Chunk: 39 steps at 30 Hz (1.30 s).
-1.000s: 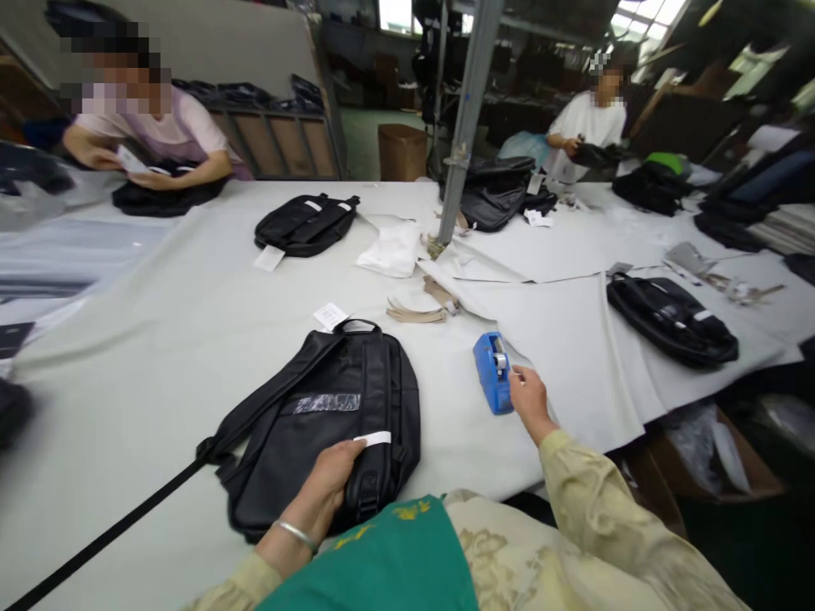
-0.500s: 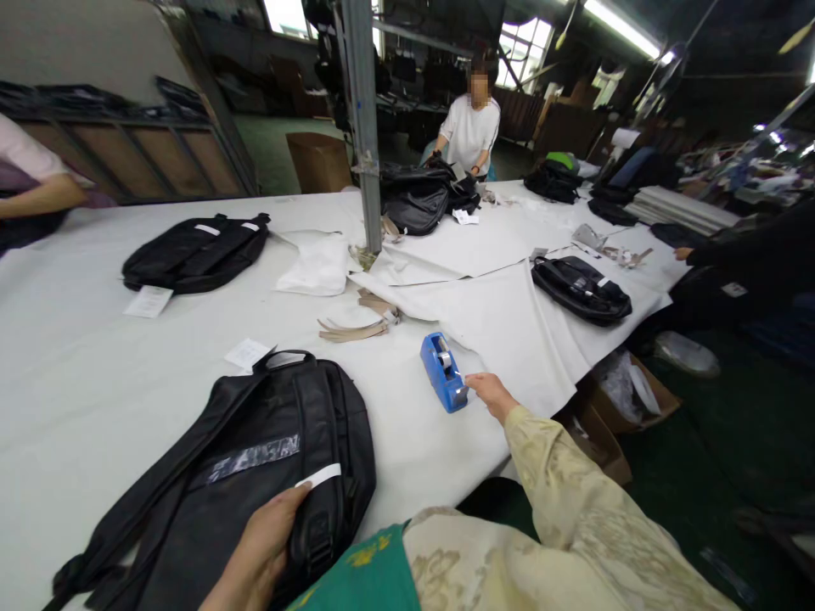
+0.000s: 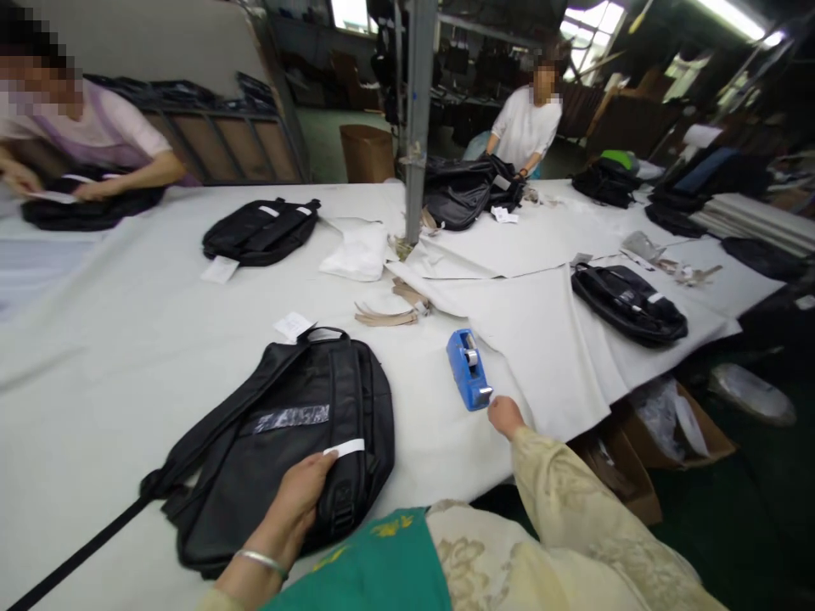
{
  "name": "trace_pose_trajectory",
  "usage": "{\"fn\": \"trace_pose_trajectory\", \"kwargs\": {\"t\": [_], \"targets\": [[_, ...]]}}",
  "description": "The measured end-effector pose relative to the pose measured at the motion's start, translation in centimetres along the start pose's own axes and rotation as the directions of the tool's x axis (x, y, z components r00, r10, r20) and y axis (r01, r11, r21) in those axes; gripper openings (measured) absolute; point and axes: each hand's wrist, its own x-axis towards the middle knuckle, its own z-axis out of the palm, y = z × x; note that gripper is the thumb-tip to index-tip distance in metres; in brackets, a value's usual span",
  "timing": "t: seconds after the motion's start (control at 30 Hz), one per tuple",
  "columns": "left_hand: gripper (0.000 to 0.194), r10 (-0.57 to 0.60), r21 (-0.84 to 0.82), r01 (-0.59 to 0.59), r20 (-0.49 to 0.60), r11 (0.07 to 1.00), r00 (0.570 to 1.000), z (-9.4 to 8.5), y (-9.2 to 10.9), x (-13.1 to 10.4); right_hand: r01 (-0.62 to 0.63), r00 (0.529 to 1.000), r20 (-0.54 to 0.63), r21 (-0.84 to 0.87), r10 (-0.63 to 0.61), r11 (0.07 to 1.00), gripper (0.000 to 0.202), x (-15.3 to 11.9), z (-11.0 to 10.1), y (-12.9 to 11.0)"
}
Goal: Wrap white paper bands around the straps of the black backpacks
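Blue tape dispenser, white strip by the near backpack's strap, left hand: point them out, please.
Blue tape dispenser (image 3: 469, 384): head view, body between roll and cutter.
White strip (image 3: 350, 448): head view, middle of its length.
Left hand (image 3: 296, 496): head view, back of the hand.

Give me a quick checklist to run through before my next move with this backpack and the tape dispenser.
1. Backpack lying on the table: ok.
2. Left hand at the end of the white strip: ok, the fingers touch it.
3. Tape dispenser near the right hand: ok, the hand is beside its cutter end.
4. Piece of tape in the right fingers: cannot tell, none shows clearly.
5. White strip fixed down at both ends: cannot tell, the left hand covers one end.
6. Long black strap gathered in by the backpack: not ok, it runs out of view at lower left.
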Motion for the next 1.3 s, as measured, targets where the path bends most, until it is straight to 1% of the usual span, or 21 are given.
{"fn": "trace_pose_trajectory", "kwargs": {"t": [0.07, 0.1, 0.13, 0.2, 0.23, 0.27, 0.33, 0.37, 0.43, 0.53, 0.6, 0.73, 0.83, 0.9, 0.93, 1.0, 1.03, 1.1, 1.13, 1.2, 1.3], "targets": [[0.011, 0.035, 0.039, -0.035, 0.006, 0.999, 0.999, -0.1, -0.3, -0.2, 0.072, 0.986, 0.156, -0.036, -0.066, 0.997, 0.018, -1.3, 0.9, -1.0], [0.013, 0.069, 0.067, -0.069, 0.007, 0.995, 0.998, -0.2, -0.4, -0.3, 0.127, 0.958, 0.26, -0.023, -0.117, 0.992, 0.016, -2.1, 1.8, -1.8], [0.015, 0.107, 0.094, -0.107, 0.004, 0.99, 0.994, -0.2, -0.5, -0.5, 0.185, 0.913, 0.367, 0.015, -0.178, 0.983, 0.013, -2.9, 2.8, -3.0], [0.019, 0.158, 0.124, -0.156, -0.007, 0.98, 0.987, -0.1, -0.6, -0.8, 0.276, 0.783, 0.542, 0.138, -0.306, 0.951, 0.011, -4.8, 5.5, -5.9], [0.021, 0.184, 0.145, -0.181, -0.009, 0.973, 0.983, -0.1, -0.5, -0.9, 0.3, 0.717, 0.599, 0.196, -0.356, 0.934, 0.012, -5.7, 7.0, -7.6], [0.022, 0.214, 0.174, -0.209, -0.011, 0.962, 0.977, 0.0, -0.5, -1.2, 0.312, 0.668, 0.635, 0.236, -0.389, 0.92, 0.013, -6.5, 8.5, -9.3], [0.023, 0.271, 0.238, -0.26, -0.011, 0.936, 0.963, 0.1, -0.4, -1.6, 0.332, 0.618, 0.673, 0.245, -0.407, 0.911, 0.014, -7.7, 11.5, -12.2], [0.022, 0.297, 0.27, -0.283, -0.011, 0.92, 0.955, 0.1, -0.3, -1.8, 0.345, 0.61, 0.683, 0.228, -0.402, 0.91, 0.015, -7.9, 12.8, -13.2], [0.021, 0.324, 0.301, -0.302, -0.025, 0.904, 0.946, 0.2, -0.2, -2.2, 0.39, 0.614, 0.684, 0.17, -0.393, 0.905, 0.015, -8.1, 14.9, -14.6], [0.019, 0.337, 0.303, -0.308, -0.048, 0.902, 0.94, 0.3, 0.0, -2.7, 0.48, 0.642, 0.653, 0.066, -0.402, 0.875, 0.017, -7.7, 16.6, -15.2], [0.018, 0.343, 0.303, -0.311, -0.058, 0.901, 0.938, 0.3, 0.1, -2.9, 0.51, 0.667, 0.634, -0.009, -0.39, 0.86, 0.019, -7.6, 16.9, -15.3], [0.016, 0.353, 0.309, -0.313, -0.081, 0.898, 0.932, 0.2, 0.1, -3.2, 0.508, 0.713, 0.615, -0.122, -0.337, 0.852, 0.022, -7.8, 17.2, -15.7], [0.016, 0.361, 0.316, -0.32, -0.076, 0.893, 0.93, 0.2, 0.0, -3.2, 0.529, 0.737, 0.581, -0.179, -0.345, 0.829, 0.032, -7.9, 17.5, -15.7], [0.017, 0.368, 0.311, -0.332, -0.062, 0.891, 0.928, 0.2, -0.1, -3.1, 0.52, 0.751, 0.563, -0.183, -0.345, 0.834, 0.037, -7.8, 17.7, -15.5], [0.018, 0.369, 0.306, -0.336, -0.057, 0.891, 0.928, 0.2, -0.1, -3.1, 0.49, 0.756, 0.568, -0.16, -0.326, 0.857, 0.037, -7.7, 17.7, -15.2], [0.019, 0.367, 0.294, -0.337, -0.053, 0.895, 0.929, 0.1, -0.1, -3.0, 0.37, 0.748, 0.611, -0.06, -0.259, 0.927, 0.031, -7.5, 17.5, -14.6], [0.019, 0.358, 0.277, -0.331, -0.054, 0.902, 0.932, 0.0, -0.1, -2.9, 0.297, 0.731, 0.641, 0.009, -0.233, 0.955, 0.026, -7.4, 17.3, -14.2], [0.02, 0.314, 0.205, -0.299, -0.048, 0.932, 0.948, -0.1, -0.2, -2.7, 0.168, 0.695, 0.684, 0.145, -0.221, 0.975, 0.016, -7.4, 16.9, -13.6], [0.02, 0.281, 0.151, -0.272, -0.038, 0.95, 0.959, -0.1, -0.2, -2.6, 0.128, 0.688, 0.688, 0.196, -0.229, 0.972, 0.013, -7.4, 16.7, -13.4], [0.02, 0.196, 0.03, -0.195, -0.012, 0.98, 0.981, -0.1, -0.3, -2.4, 0.084, 0.696, 0.677, 0.257, -0.241, 0.963, 0.011, -7.5, 16.4, -13.2], [0.016, 0.096, -0.099, -0.094, 0.014, 0.991, 0.995, 0.0, -0.2, -2.4, 0.049, 0.718, 0.66, 0.266, -0.219, 0.963, 0.013, -7.7, 16.4, -12.9]]}}
